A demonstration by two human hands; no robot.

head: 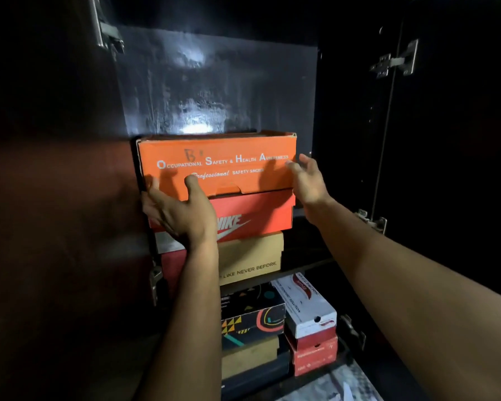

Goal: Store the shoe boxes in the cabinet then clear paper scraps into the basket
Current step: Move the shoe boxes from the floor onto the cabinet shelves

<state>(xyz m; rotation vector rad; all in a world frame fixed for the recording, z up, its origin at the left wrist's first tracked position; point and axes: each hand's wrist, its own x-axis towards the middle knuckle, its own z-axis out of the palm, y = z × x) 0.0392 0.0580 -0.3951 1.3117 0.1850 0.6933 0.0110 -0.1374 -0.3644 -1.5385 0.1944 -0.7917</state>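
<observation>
Dark cabinet [359, 111], stacked shoe boxes, orange box [217, 163] on top, shelf below

Above the orange safety-shoe box [217, 163], toward 12 o'clock, the cabinet [344, 111] stands open and dark up to its pale back panel [214, 82]. At 3 o'clock of that box a bare gap runs to the right wall, with hinges [396, 60] jutting at the door edge. Toward 6 o'clock the way is blocked: the red Nike box [252, 212] and tan box [252, 261] fill the stack, and more boxes [307, 311] crowd the lower shelf.
</observation>
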